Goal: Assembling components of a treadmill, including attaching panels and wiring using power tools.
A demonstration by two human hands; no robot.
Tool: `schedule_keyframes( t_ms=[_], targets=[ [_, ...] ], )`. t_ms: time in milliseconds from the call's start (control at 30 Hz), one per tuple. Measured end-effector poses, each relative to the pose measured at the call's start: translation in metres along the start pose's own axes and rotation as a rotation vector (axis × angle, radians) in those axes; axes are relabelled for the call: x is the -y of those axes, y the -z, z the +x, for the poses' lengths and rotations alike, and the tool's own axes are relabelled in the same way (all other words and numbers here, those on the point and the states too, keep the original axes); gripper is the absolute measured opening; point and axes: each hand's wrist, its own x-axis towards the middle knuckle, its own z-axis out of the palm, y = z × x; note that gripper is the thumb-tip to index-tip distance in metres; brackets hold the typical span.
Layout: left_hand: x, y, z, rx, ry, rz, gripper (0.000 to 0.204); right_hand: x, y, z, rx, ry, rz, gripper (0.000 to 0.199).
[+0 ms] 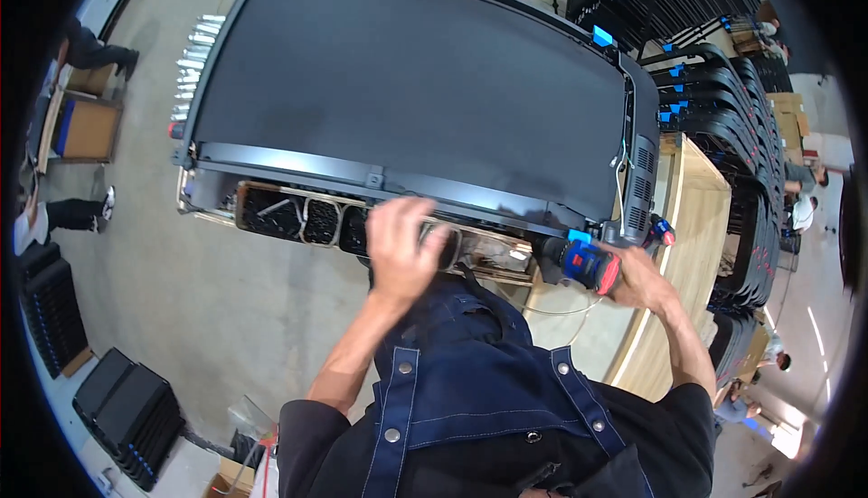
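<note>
Left: one stack of black panels (131,417), on the floor. Next, one row of silver cylinders (194,66), beside the deck's left end. One compartment tray (304,220), dark small parts inside, along the near edge. One left hand (402,249), mine to guide, blurred over the tray, thumb and fingers apart; I cannot tell whether a small part is pinched. Centre: one treadmill deck (407,91), flat, just beyond the tray. One blue-and-black power driver (586,265), by the deck's near right corner, my right hand (639,279) clamped on it; bit not discernible. Right: one second driver (663,230); stacked black frames (714,100). Step in hand, I judge: picking fasteners, driver ready. Next move calls for a sure fingertip pinch.
</note>
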Motion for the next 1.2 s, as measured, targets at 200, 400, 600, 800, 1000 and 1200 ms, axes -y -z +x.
schedule_keyframes(
  t_ms=[200,400,600,800,1000,1200],
  targets=[
    [0.068,0.037,0.033,0.4,-0.236,0.165,0.052,0.024,-0.133,0.048,0.42,-0.369,0.546,0.054],
    [0.069,0.037,0.063,0.732,-0.393,-0.021,0.036,-0.078,-0.371,0.134,0.004,-0.531,0.078,0.085],
    [0.043,0.056,0.06,0.745,-0.245,0.154,0.069,-0.036,-0.434,0.203,-0.127,-0.919,0.346,0.095],
    [0.097,0.074,0.042,0.44,-0.292,0.468,0.054,-0.059,-0.444,0.231,0.043,-0.898,0.457,0.089],
    [0.128,0.063,0.045,0.509,-0.551,0.661,0.013,0.003,-0.304,0.287,0.057,-0.01,1.869,0.063],
    [0.115,0.08,0.056,0.528,-0.679,0.645,0.015,0.075,-0.192,0.274,-0.327,0.739,2.466,0.042]
  ],
)
